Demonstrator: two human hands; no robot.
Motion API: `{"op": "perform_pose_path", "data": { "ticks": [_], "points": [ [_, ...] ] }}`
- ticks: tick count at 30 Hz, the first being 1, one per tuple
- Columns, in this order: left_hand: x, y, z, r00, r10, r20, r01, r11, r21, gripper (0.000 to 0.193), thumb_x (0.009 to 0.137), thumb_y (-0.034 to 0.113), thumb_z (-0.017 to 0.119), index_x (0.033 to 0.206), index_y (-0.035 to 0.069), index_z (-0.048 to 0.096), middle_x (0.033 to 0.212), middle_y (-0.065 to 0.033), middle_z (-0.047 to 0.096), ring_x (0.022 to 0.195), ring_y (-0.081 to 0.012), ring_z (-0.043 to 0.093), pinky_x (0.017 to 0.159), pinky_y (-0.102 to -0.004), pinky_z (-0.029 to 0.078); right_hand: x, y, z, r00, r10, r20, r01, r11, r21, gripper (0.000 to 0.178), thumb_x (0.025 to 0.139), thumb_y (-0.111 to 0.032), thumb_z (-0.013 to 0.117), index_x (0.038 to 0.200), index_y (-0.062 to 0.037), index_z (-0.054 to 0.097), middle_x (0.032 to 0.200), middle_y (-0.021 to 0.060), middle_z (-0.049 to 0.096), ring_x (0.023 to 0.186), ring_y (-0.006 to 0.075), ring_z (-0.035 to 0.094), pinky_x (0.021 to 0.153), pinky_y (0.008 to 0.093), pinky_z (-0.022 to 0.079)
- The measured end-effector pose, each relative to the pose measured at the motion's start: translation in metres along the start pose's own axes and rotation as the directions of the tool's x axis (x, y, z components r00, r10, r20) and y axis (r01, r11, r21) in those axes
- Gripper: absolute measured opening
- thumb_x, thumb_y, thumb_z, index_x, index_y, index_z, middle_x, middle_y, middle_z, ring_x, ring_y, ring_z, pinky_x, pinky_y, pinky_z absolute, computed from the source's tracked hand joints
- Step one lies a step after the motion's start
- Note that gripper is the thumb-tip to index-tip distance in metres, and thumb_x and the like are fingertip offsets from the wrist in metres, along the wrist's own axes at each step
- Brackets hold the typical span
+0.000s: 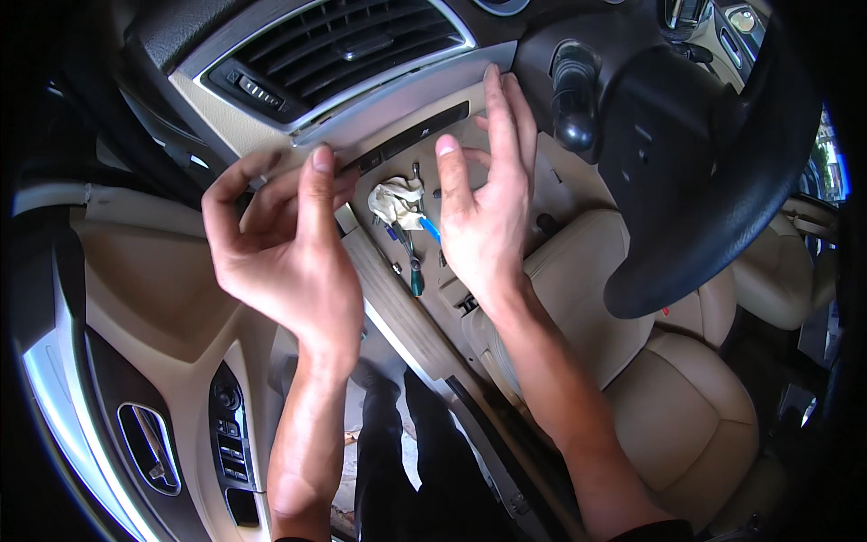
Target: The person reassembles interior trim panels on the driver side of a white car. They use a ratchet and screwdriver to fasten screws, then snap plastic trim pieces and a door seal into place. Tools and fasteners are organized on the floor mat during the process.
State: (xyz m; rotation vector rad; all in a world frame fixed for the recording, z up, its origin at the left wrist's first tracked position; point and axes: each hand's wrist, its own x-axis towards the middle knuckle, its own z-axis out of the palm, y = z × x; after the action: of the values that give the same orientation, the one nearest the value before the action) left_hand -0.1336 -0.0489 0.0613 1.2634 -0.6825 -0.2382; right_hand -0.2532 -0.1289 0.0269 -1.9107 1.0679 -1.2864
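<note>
Below a dashboard air vent runs a silver trim strip, with a beige panel carrying a narrow dark inset under it. My left hand is at the strip's left end, fingers loosely bent and thumb apart from them, with no object visible in it. Some of its fingers are partly hidden behind the thumb. At the right end, my right hand reaches up with stretched fingers, their tips against or just in front of the strip; contact is hard to judge. Its thumb is spread away, near the dark inset.
On the car floor lie a crumpled whitish cloth or glove and several tools, including a green-handled one. The steering wheel and a black stalk stand right. An open door borders the left, a beige seat the lower right.
</note>
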Motion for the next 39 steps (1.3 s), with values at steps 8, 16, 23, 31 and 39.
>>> {"op": "perform_pose_path", "data": {
  "ticks": [8, 16, 23, 31, 39],
  "points": [
    [0.017, 0.008, -0.015, 0.997, 0.074, 0.024, -0.077, 0.906, 0.417, 0.028, 0.090, 0.016, 0.091, 0.084, 0.002, 0.067, 0.073, -0.0045, 0.072, 0.061, -0.0077, 0.066, 0.059, -0.0187, 0.050, 0.004, -0.005, 0.002, 0.973, -0.218, 0.075, 0.229, 0.881, -0.414, 0.081, 0.101, -0.013, 0.067, 0.170, -0.0026, 0.026, 0.170, 0.0357, 0.026, 0.153, 0.0541, 0.036, 0.124, 0.0608, 0.033],
    [0.028, -0.016, -0.024, 0.973, 0.204, 0.105, -0.220, 0.704, 0.675, 0.116, 0.084, 0.046, 0.094, 0.161, -0.012, 0.030, 0.151, -0.0342, 0.049, 0.142, -0.0416, 0.051, 0.121, -0.0506, 0.039, 0.001, -0.007, 0.016, 0.971, -0.198, 0.133, 0.232, 0.910, -0.344, 0.094, 0.101, -0.019, 0.069, 0.172, -0.0007, 0.011, 0.171, 0.0414, 0.008, 0.155, 0.0615, 0.026, 0.124, 0.0596, 0.035],
    [0.027, -0.026, -0.016, 0.974, 0.217, 0.062, -0.223, 0.883, 0.412, 0.093, 0.091, 0.026, 0.091, 0.159, -0.010, 0.037, 0.135, -0.0239, 0.065, 0.121, -0.0285, 0.066, 0.107, -0.0388, 0.053, -0.005, 0.000, 0.027, 0.957, -0.269, 0.111, 0.291, 0.867, -0.404, 0.094, 0.099, -0.023, 0.071, 0.172, 0.0001, 0.016, 0.170, 0.0420, 0.014, 0.151, 0.0612, 0.034, 0.122, 0.0604, 0.037],
    [0.026, -0.013, -0.009, 0.987, 0.162, 0.000, -0.146, 0.888, 0.436, 0.094, 0.088, 0.029, 0.093, 0.153, -0.014, 0.039, 0.133, -0.0252, 0.064, 0.120, -0.0291, 0.065, 0.105, -0.0380, 0.054, 0.001, -0.007, 0.003, 0.936, -0.282, 0.210, 0.348, 0.829, -0.438, 0.093, 0.097, -0.025, 0.075, 0.170, 0.0012, 0.023, 0.168, 0.0420, 0.022, 0.153, 0.0600, 0.031, 0.125, 0.0599, 0.033],
    [0.028, -0.033, 0.007, 0.970, 0.239, 0.038, -0.220, 0.805, 0.551, 0.131, 0.078, 0.043, 0.099, 0.156, -0.022, 0.016, 0.146, -0.0391, 0.043, 0.141, -0.0459, 0.044, 0.124, -0.0521, 0.031, 0.022, 0.007, 0.007, 0.976, -0.195, 0.099, 0.219, 0.888, -0.404, 0.094, 0.102, -0.027, 0.070, 0.166, 0.0136, 0.013, 0.168, 0.0441, 0.018, 0.155, 0.0562, 0.030, 0.129, 0.0531, 0.030]
  ]
}}
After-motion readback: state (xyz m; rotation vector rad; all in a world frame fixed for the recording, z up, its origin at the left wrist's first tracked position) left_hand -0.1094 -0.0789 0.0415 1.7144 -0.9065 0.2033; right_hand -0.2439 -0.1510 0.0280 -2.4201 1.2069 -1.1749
